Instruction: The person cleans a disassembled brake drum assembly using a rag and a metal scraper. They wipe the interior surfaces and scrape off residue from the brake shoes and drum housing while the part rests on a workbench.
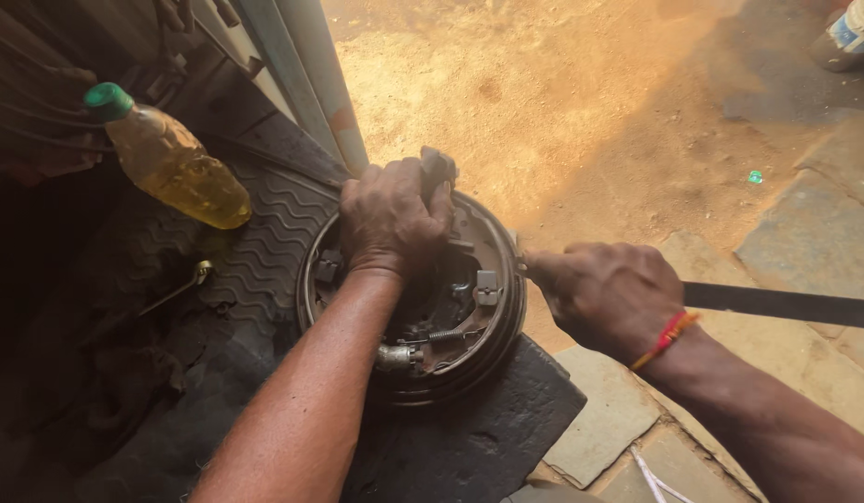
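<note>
A round, rusty drum brake assembly [488, 345] with shoes, springs and small metal parts lies on a black rubber mat [264, 251]. My left hand [392, 216] presses down on its upper part, fingers closed around a dark metal piece [438, 169] at the rim. My right hand [607, 293] grips a long flat dark metal bar [786, 304]. The bar's tip meets the right rim of the assembly, and its other end runs off to the right. A red thread band sits on my right wrist.
A plastic bottle [171, 163] of yellow liquid with a green cap lies on the mat at the left. Near it rests a thin metal tool [185, 284]. Sandy ground and stone slabs [814, 233] lie to the right. A metal post [325, 84] rises behind the assembly.
</note>
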